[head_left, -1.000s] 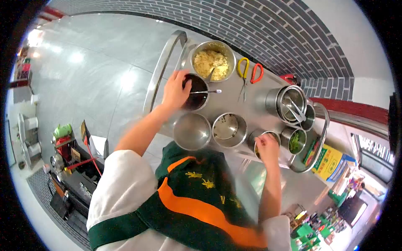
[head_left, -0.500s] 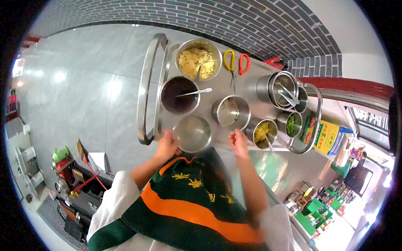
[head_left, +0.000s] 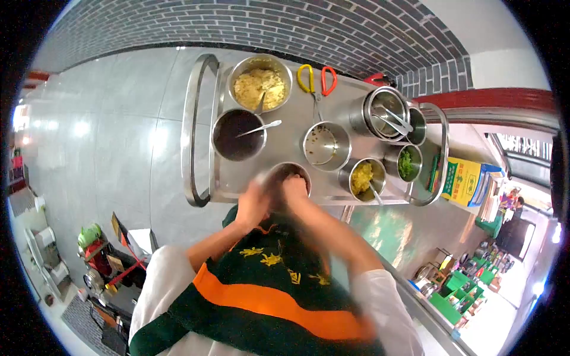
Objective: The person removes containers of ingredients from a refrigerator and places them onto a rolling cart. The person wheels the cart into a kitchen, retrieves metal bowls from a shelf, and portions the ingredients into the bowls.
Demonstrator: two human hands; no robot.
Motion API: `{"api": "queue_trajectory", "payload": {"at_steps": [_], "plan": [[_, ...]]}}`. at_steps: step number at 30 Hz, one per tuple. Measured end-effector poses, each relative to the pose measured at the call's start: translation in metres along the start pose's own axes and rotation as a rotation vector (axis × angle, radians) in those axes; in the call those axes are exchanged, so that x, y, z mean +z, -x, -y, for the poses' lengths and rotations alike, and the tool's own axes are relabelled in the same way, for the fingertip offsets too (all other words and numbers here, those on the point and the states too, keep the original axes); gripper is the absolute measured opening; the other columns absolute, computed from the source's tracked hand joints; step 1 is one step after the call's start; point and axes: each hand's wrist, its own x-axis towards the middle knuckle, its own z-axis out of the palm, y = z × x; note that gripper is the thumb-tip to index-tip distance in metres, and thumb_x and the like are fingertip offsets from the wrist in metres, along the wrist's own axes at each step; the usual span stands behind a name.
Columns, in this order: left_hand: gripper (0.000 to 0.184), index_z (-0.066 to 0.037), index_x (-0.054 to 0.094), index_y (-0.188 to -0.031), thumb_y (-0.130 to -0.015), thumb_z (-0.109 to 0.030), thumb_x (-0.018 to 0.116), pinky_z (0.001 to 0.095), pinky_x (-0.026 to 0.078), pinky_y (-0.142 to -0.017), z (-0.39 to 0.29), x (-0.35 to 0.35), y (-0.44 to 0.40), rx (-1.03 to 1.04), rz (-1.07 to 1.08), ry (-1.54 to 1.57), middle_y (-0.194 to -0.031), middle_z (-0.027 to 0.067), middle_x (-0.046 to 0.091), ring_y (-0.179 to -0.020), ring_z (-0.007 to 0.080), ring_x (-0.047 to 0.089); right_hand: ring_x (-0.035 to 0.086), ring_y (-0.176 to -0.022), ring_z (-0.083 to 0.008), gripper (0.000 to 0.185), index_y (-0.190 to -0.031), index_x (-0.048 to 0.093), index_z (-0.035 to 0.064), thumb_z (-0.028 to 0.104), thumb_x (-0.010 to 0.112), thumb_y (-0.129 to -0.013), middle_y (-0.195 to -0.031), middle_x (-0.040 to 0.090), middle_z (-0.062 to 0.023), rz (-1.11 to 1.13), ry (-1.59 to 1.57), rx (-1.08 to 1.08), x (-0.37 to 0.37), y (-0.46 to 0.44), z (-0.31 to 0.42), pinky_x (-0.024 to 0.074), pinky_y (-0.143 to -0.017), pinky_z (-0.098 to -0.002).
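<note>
My left hand (head_left: 254, 200) is blurred at the left rim of a steel bowl (head_left: 306, 172) near the cart's front edge; its fingers are smeared by motion. Inside that bowl my right hand (head_left: 294, 188) reaches down, its fingertips hidden. Behind it is a pot of dark liquid (head_left: 228, 135) with a white-handled spoon (head_left: 261, 127). A pot with dark specks on its bottom (head_left: 320, 148) stands to the right. Beyond are a pot of yellow chopped food with a spoon (head_left: 361, 178) and a pot of chopped greens (head_left: 407, 164).
A large bowl of pale yellow mash (head_left: 255, 86) sits at the cart's back left, beside scissors with yellow and red handles (head_left: 317, 95). Stacked steel pots (head_left: 386, 110) hold utensils. Metal rails (head_left: 190, 130) bound the cart. A yellow box (head_left: 463, 181) is at the right.
My right hand has moved left from beside the yellow-food pot into the steel bowl. My left hand has shifted right, against the bowl. The view has shifted, too.
</note>
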Motion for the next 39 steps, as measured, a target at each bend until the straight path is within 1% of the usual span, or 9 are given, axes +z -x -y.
{"api": "queue_trajectory", "payload": {"at_steps": [9, 11, 16, 19, 21, 24, 29, 32, 39], "plan": [[0.026, 0.000, 0.039, -0.100, -0.076, -0.005, 0.048, 0.0307, 0.045, -0.039, 0.003, 0.010, 0.000, -0.024, -0.075, 0.017, -0.057, 0.0142, 0.054, -0.042, 0.0198, 0.055, 0.058, -0.079, -0.0256, 0.027, -0.080, 0.064, 0.0074, 0.028, 0.053, -0.067, -0.079, 0.061, -0.0119, 0.328, -0.401, -0.088, 0.005, -0.002, -0.007, 0.0458, -0.065, -0.0372], [0.020, -0.004, 0.033, -0.087, -0.075, 0.000, 0.049, 0.0284, 0.044, -0.034, 0.000, 0.008, -0.003, -0.012, -0.042, -0.040, -0.056, 0.0095, 0.052, -0.041, 0.0174, 0.055, 0.059, -0.060, -0.0248, 0.012, -0.060, 0.060, 0.0072, 0.017, 0.054, -0.064, -0.066, 0.059, -0.0112, -0.119, -0.243, -0.051, -0.022, 0.029, -0.019, 0.0461, -0.052, -0.0364], [0.022, -0.004, 0.033, -0.089, -0.075, -0.002, 0.050, 0.0274, 0.045, -0.034, 0.020, 0.008, -0.010, 0.047, -0.006, -0.079, -0.057, 0.0093, 0.054, -0.040, 0.0165, 0.054, 0.053, -0.055, -0.0206, 0.010, -0.069, 0.054, 0.0099, 0.013, 0.060, -0.062, -0.064, 0.055, -0.0049, -0.551, -0.890, 0.654, -0.082, 0.095, -0.157, 0.0425, -0.054, -0.0311], [0.024, -0.004, 0.032, -0.090, -0.075, -0.003, 0.050, 0.0277, 0.045, -0.034, 0.018, 0.007, -0.012, 0.001, 0.021, -0.078, -0.057, 0.0095, 0.054, -0.041, 0.0163, 0.055, 0.053, -0.068, -0.0220, 0.015, -0.078, 0.054, 0.0058, 0.004, 0.056, -0.064, -0.076, 0.056, -0.0091, -0.494, -0.638, 0.879, -0.097, 0.112, -0.228, 0.0432, -0.062, -0.0317], [0.025, -0.004, 0.031, -0.091, -0.075, -0.003, 0.050, 0.0278, 0.045, -0.033, 0.012, 0.009, -0.012, -0.047, 0.038, -0.067, -0.056, 0.0097, 0.054, -0.041, 0.0163, 0.055, 0.051, -0.082, -0.0261, 0.024, -0.088, 0.055, 0.0053, 0.001, 0.055, -0.064, -0.089, 0.054, -0.0126, -0.570, -0.079, 0.669, -0.096, 0.112, -0.233, 0.0412, -0.074, -0.0339], [0.025, -0.004, 0.029, -0.092, -0.076, -0.002, 0.049, 0.0285, 0.045, -0.033, 0.008, 0.011, -0.011, -0.082, 0.040, -0.103, -0.056, 0.0106, 0.053, -0.041, 0.0170, 0.055, 0.048, -0.085, -0.0301, 0.027, -0.089, 0.056, 0.0060, 0.000, 0.052, -0.063, -0.087, 0.052, -0.0142, -0.467, -0.719, 0.215, -0.074, 0.084, -0.169, 0.0391, -0.077, -0.0411], [0.026, -0.004, 0.028, -0.092, -0.075, 0.002, 0.047, 0.0295, 0.045, -0.033, 0.024, 0.016, -0.019, 0.013, -0.013, -0.113, -0.054, 0.0113, 0.052, -0.040, 0.0186, 0.055, 0.046, -0.093, -0.0239, 0.018, -0.079, 0.062, 0.0050, 0.012, 0.048, -0.071, -0.093, 0.054, -0.0089, 0.005, -0.084, -0.459, -0.065, 0.032, -0.050, 0.0362, -0.079, -0.0358], [0.024, -0.004, 0.030, -0.091, -0.074, 0.003, 0.045, 0.0303, 0.045, -0.033, 0.033, 0.016, -0.028, 0.159, -0.086, -0.212, -0.055, 0.0111, 0.052, -0.040, 0.0191, 0.055, 0.045, -0.097, -0.0230, 0.024, -0.090, 0.063, 0.0072, 0.014, 0.049, -0.072, -0.109, 0.050, -0.0099, 0.028, -0.021, -0.107, -0.016, -0.002, -0.012, 0.0322, -0.084, -0.0392], [0.018, -0.002, 0.037, -0.088, -0.073, 0.000, 0.046, 0.0329, 0.045, -0.036, 0.017, 0.012, -0.028, -0.020, -0.151, -0.073, -0.054, 0.0121, 0.051, -0.042, 0.0223, 0.056, 0.049, -0.101, -0.0264, 0.031, -0.105, 0.056, 0.0083, 0.015, 0.047, -0.076, -0.111, 0.051, -0.0113, 0.375, 0.278, -0.088, 0.034, -0.042, 0.013, 0.0368, -0.080, -0.0425]]}}
